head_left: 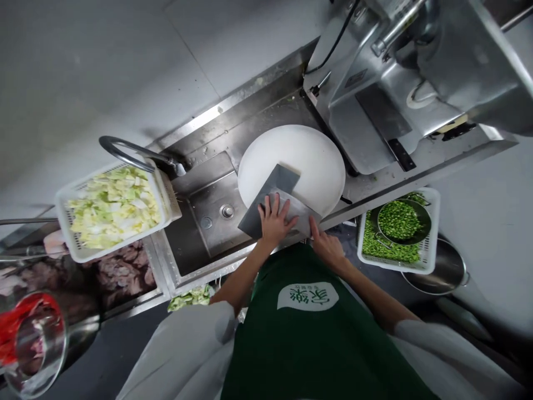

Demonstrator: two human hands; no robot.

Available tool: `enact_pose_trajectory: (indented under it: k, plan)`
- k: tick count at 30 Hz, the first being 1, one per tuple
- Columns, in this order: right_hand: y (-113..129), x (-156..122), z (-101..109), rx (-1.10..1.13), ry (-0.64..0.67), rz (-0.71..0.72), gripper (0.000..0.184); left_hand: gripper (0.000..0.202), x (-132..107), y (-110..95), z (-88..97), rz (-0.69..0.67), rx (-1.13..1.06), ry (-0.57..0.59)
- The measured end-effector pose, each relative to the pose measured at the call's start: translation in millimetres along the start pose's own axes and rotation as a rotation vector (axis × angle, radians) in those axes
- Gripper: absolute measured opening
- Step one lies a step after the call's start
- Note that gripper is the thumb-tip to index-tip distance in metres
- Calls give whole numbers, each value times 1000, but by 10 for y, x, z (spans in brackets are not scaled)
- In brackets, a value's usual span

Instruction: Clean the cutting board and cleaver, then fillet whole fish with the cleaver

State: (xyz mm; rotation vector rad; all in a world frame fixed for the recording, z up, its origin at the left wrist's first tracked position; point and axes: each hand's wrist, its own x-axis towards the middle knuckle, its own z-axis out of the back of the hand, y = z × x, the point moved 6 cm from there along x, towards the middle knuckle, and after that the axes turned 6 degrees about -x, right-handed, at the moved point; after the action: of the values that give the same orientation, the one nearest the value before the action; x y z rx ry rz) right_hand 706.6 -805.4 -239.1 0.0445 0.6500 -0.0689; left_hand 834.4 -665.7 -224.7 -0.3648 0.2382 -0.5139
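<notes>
A grey whetstone (278, 182) lies slantwise on a round white chopping board (295, 147), its lower left end jutting past the board's rim. Across the stone rests the broad blade of a cleaver (303, 212). My left hand (272, 219) lies on the blade and stone with its fingers spread flat. My right hand (328, 249) is closed at the blade's right end, where the handle is hidden in my grip; one finger reaches onto the blade.
Left of the board is a steel sink (216, 225) with a curved tap (125, 147). Chopped cabbage fills a white basket (112, 253). Another cleaver (383, 119) lies by a metal machine (462, 66). At right, a basket (433, 233) holds chopped greens and a steel bowl (377, 219).
</notes>
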Motion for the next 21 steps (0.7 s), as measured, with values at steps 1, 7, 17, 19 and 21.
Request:
enact_pose_trajectory:
  k: [1,7,17,19,21]
  plan:
    - [-5,78,71,9,7,9,81,67,87,16,50,7,-5,0]
    - [218,508,575,25,-137,110,81,70,396,360,395,114,23,0]
    - [81,861,745,52,-133,101,81,74,759,384,426,105,44,30]
    - [59,1027,886,38,-134,117,84,76,919,456,499,110,64,27]
    - [52,1004,895,27,-125,128,86,77,891,466,504,117,74,18]
